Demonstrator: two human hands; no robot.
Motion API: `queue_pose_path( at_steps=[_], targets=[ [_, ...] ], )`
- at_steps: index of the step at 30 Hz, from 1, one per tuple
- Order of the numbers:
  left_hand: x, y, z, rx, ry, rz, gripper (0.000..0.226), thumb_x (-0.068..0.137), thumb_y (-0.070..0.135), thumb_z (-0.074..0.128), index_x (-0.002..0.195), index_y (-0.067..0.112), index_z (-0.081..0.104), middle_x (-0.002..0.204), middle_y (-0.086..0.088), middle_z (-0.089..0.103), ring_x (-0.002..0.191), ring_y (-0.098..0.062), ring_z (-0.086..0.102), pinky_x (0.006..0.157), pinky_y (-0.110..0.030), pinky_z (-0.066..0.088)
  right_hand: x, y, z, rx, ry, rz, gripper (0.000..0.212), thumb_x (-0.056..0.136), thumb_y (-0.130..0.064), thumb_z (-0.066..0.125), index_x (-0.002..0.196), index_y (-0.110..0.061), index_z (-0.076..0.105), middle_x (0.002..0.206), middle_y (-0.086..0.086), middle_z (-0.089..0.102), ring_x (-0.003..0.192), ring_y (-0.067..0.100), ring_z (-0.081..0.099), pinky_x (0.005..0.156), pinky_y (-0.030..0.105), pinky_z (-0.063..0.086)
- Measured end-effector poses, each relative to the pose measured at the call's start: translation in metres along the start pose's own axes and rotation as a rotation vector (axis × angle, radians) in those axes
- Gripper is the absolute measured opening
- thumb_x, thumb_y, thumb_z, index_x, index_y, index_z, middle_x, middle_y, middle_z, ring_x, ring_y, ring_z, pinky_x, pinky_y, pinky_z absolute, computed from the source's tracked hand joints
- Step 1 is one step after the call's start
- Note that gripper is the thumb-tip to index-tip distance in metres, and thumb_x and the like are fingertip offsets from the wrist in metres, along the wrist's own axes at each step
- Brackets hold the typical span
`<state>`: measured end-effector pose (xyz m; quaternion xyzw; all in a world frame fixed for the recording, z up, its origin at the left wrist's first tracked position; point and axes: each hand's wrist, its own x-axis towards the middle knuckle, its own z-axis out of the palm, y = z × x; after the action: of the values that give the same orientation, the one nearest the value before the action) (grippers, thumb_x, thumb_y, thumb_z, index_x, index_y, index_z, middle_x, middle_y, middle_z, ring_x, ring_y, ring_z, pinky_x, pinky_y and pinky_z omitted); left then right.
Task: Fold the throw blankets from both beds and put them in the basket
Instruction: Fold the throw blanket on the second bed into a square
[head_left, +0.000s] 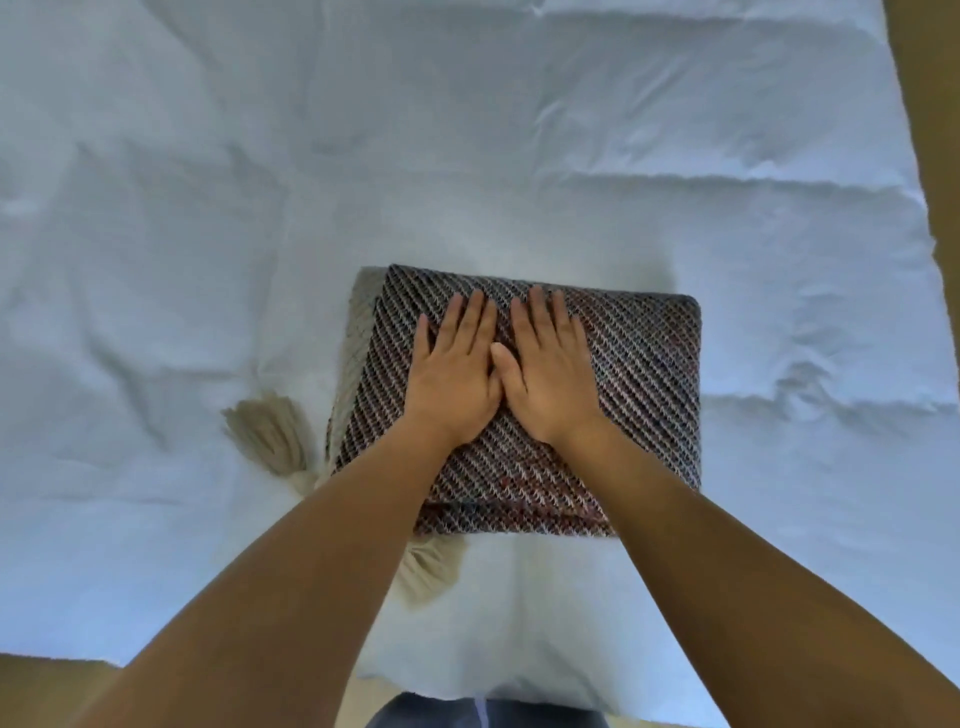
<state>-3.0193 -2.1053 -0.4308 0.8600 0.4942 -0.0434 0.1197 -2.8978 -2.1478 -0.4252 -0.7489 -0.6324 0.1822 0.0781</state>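
Pressing flat on the folded throw blanket (639, 374), the left hand (454, 374) and right hand (550, 371) lie side by side, fingers straight and pointing to 12 o'clock, thumbs meeting between them; neither grips anything. The blanket is a thick rectangular bundle with a dark diagonal weave, resting on the bed (467, 156) just toward 6 o'clock from the middle of the view, near the bed's near edge. Beige tassels (270, 431) spill onto the cover at the bundle's 8 o'clock, and another tuft (428, 566) shows at its 6 o'clock, partly behind the left forearm. A white cover, creased and softly quilted, fills nearly the whole view. Brown floor (935, 130) runs along the 3 o'clock edge and shows again in the 7 o'clock corner. Blue-grey clothing (441, 714) shows at 6 o'clock.
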Motion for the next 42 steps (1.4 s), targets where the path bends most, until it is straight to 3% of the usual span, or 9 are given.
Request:
queue_pose_path(
  at_steps=[4, 15, 20, 23, 27, 30, 34, 37, 42],
  targets=[
    [0.005, -0.026, 0.024, 0.024, 0.033, -0.083, 0.069, 0.093, 0.057, 0.013, 0.147, 0.022, -0.011, 0.158, -0.006, -0.009, 0.144, -0.019, -0.011, 0.109, -0.040, -0.019, -0.003, 0.038, 0.017, -0.166, 0.014, 0.034, 0.059, 0.096, -0.052, 0.014, 0.148, -0.029, -0.003, 0.159, 0.009, -0.002, 0.146, 0.025, -0.008, 0.111, 0.035, -0.019],
    [0.011, -0.036, 0.023, -0.036, -0.045, -0.284, 0.082, 0.087, 0.067, 0.005, 0.145, 0.014, -0.019, 0.156, -0.009, -0.019, 0.142, -0.023, -0.019, 0.110, -0.048, -0.015, -0.019, 0.082, 0.008, -0.183, 0.057, 0.494, 0.063, 0.097, -0.046, 0.017, 0.150, -0.020, -0.005, 0.159, 0.013, -0.009, 0.145, 0.030, -0.011, 0.114, 0.049, -0.010],
    [-0.061, 0.007, 0.026, -0.028, 0.078, -0.105, 0.065, 0.090, 0.051, -0.004, 0.142, 0.015, -0.018, 0.152, -0.003, -0.020, 0.139, -0.016, -0.020, 0.107, -0.043, -0.023, -0.050, -0.002, 0.026, 0.028, 0.050, 0.161, 0.061, 0.098, -0.044, 0.020, 0.150, -0.020, -0.002, 0.159, 0.006, -0.005, 0.143, 0.021, -0.014, 0.112, 0.040, -0.012],
    [-0.103, -0.001, 0.043, -0.026, -0.020, -0.194, 0.060, 0.095, 0.049, 0.002, 0.142, 0.016, -0.014, 0.157, -0.005, -0.007, 0.144, -0.019, -0.010, 0.110, -0.041, -0.018, -0.087, -0.013, 0.051, -0.039, -0.061, 0.050, 0.059, 0.099, -0.041, 0.024, 0.150, -0.019, 0.004, 0.159, 0.006, 0.001, 0.146, 0.022, -0.004, 0.113, 0.039, -0.009],
    [-0.108, -0.027, 0.051, 0.003, -0.054, -0.256, 0.065, 0.093, 0.055, 0.001, 0.141, 0.016, -0.018, 0.157, -0.006, -0.010, 0.145, -0.021, -0.011, 0.111, -0.039, -0.014, -0.101, 0.032, 0.052, -0.198, -0.082, 0.143, 0.061, 0.088, -0.061, -0.007, 0.142, -0.034, -0.019, 0.153, 0.004, -0.016, 0.140, 0.026, -0.018, 0.110, 0.045, -0.014],
    [-0.104, -0.029, 0.049, -0.009, -0.101, -0.274, 0.067, 0.092, 0.057, 0.006, 0.140, 0.019, -0.020, 0.158, -0.005, -0.011, 0.144, -0.020, -0.012, 0.112, -0.039, -0.014, -0.116, 0.058, 0.041, -0.214, -0.086, 0.286, 0.072, 0.079, -0.067, -0.020, 0.143, -0.036, -0.013, 0.159, 0.007, -0.003, 0.145, 0.031, -0.007, 0.114, 0.049, -0.007],
    [-0.097, -0.029, 0.035, -0.108, -0.052, -0.333, 0.080, 0.089, 0.065, 0.020, 0.148, 0.021, -0.012, 0.158, -0.007, -0.011, 0.144, -0.024, -0.011, 0.113, -0.043, -0.009, -0.113, 0.073, 0.022, -0.076, -0.068, 0.390, 0.074, 0.084, -0.073, 0.017, 0.148, -0.038, 0.004, 0.159, 0.012, 0.000, 0.145, 0.036, -0.001, 0.114, 0.056, 0.006],
    [-0.072, -0.039, 0.017, -0.399, 0.039, -0.638, 0.104, 0.076, 0.074, 0.046, 0.148, 0.022, -0.007, 0.157, -0.014, 0.007, 0.143, -0.033, 0.009, 0.113, -0.052, 0.010, -0.101, 0.080, 0.005, 0.348, 0.123, 0.567, 0.094, 0.079, -0.057, 0.062, 0.149, -0.036, 0.004, 0.157, 0.017, 0.004, 0.143, 0.036, 0.008, 0.112, 0.055, 0.016],
    [-0.042, -0.069, -0.010, -0.780, -0.182, -0.861, 0.111, 0.052, 0.066, 0.077, 0.135, 0.008, 0.034, 0.134, -0.014, 0.049, 0.119, -0.034, 0.050, 0.096, -0.043, 0.043, -0.082, 0.093, -0.020, 0.866, 0.073, 0.812, 0.082, 0.073, -0.034, 0.077, 0.139, -0.009, 0.035, 0.136, 0.012, 0.050, 0.122, 0.030, 0.051, 0.099, 0.037, 0.043]
  ],
)
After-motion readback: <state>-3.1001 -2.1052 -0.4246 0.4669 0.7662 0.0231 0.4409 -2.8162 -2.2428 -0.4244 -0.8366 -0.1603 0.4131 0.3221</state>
